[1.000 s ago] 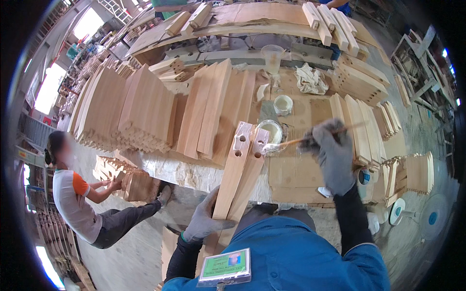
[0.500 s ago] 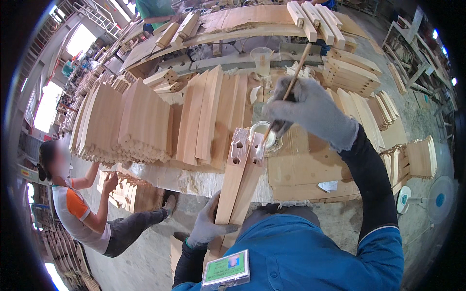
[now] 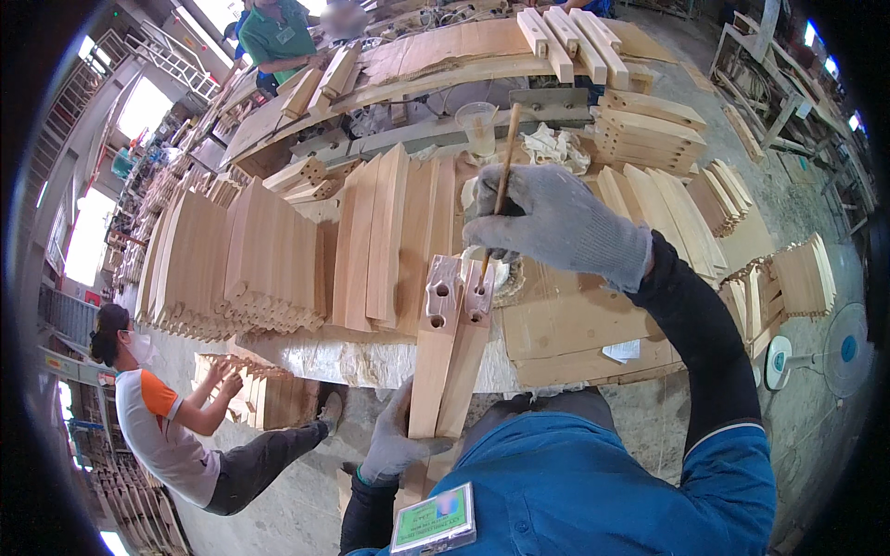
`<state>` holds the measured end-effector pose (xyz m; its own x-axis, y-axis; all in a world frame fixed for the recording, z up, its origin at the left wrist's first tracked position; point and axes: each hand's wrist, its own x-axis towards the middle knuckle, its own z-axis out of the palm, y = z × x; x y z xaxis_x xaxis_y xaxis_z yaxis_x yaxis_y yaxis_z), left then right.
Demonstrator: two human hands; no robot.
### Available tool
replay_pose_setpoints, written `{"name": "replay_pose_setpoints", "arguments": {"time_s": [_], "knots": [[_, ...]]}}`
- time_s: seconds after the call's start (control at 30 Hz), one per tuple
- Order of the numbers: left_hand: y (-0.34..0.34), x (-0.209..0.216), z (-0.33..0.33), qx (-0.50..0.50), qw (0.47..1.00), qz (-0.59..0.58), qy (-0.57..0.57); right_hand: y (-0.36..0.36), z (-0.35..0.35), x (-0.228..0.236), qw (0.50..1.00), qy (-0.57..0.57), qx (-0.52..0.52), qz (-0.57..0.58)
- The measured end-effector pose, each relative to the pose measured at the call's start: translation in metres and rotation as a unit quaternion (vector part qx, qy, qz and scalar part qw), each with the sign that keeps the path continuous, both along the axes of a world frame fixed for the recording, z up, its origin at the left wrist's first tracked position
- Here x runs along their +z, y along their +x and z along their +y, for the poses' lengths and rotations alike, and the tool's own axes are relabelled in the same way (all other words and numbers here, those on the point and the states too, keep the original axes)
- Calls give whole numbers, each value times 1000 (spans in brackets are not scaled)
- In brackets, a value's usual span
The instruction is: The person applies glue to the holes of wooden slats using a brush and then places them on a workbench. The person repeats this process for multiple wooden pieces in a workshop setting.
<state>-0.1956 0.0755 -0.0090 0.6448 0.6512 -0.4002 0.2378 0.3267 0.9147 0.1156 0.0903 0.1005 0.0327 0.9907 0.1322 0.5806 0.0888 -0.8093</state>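
Note:
My left hand (image 3: 397, 445), in a grey knit glove, grips the lower ends of two pale wooden pieces (image 3: 443, 375) lying side by side. Their far ends have drilled holes and a wet, whitish coating. A thin wooden stick (image 3: 509, 153) is pinched in the fingers of my gloved right hand (image 3: 567, 221). It stands nearly upright, its lower tip at the holed end of the right-hand piece. Just behind that end is a round container with white paste (image 3: 505, 278), partly hidden by my hand and the wood.
Stacks of cut wooden boards (image 3: 269, 255) line the bench to the left, with more drilled blocks (image 3: 649, 134) at the back right. A plastic cup (image 3: 478, 128) stands beyond my right hand. One co-worker (image 3: 162, 422) handles wood at left; another (image 3: 278, 37) stands across the bench. A fan (image 3: 844, 347) is at right.
The stick has become more upright, and its tip has shifted from the right piece's outer edge onto its holed face. The view has moved slightly, bringing the far co-worker further into sight.

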Motion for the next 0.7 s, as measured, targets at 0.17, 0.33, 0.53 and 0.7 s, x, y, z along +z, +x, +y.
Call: {"name": "replay_pose_setpoints", "arguments": {"time_s": [0.17,0.33,0.53,0.7], "knots": [[9,1,-12,22,999,-18,17,12,-34,1,972,5,-59,229],[16,5,-28,45,998,-32,15,12,-70,-50,868,173,-144,443],[34,12,-53,57,998,-37,20,14,-98,-82,807,193,-117,546],[53,14,-73,35,997,-69,9,33,-120,-79,781,174,-95,592]]}}
